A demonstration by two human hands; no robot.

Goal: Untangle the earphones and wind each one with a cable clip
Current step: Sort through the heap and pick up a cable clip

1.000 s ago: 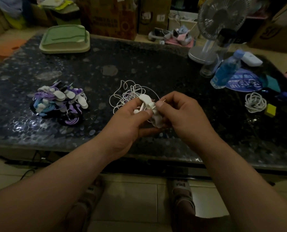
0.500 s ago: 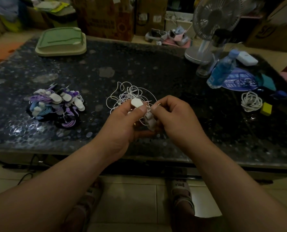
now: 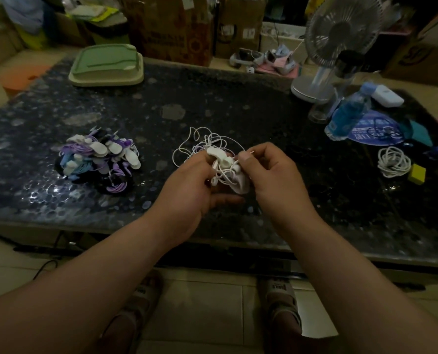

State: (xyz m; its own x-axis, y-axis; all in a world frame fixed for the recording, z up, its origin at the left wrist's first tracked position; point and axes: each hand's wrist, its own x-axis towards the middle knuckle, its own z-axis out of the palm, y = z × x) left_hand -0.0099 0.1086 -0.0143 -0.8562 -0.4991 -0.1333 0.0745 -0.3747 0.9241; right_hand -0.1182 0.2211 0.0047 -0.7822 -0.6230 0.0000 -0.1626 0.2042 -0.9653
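Observation:
Over the near middle of the dark table [image 3: 212, 103], my left hand [image 3: 187, 190] grips a white cable clip [image 3: 219, 157] with white earphone cord wrapped about it. My right hand [image 3: 269, 172] pinches the cord's plug end just right of the clip. Behind both hands lies a loose tangle of white and purple earphones [image 3: 207, 143]. A pile of wound earphones with clips [image 3: 100, 159], white, purple and blue, sits on the table to the left.
A green lidded box [image 3: 106, 66] stands at the back left. At the right are a desk fan [image 3: 338, 47], a blue bottle [image 3: 348, 116], a coiled white cable [image 3: 394, 162] and a yellow block [image 3: 417, 173]. Cardboard boxes line the far side.
The clip and cord have turned in my hands and my hands sit slightly closer together. The view has shifted a little; the piles on the table have not moved.

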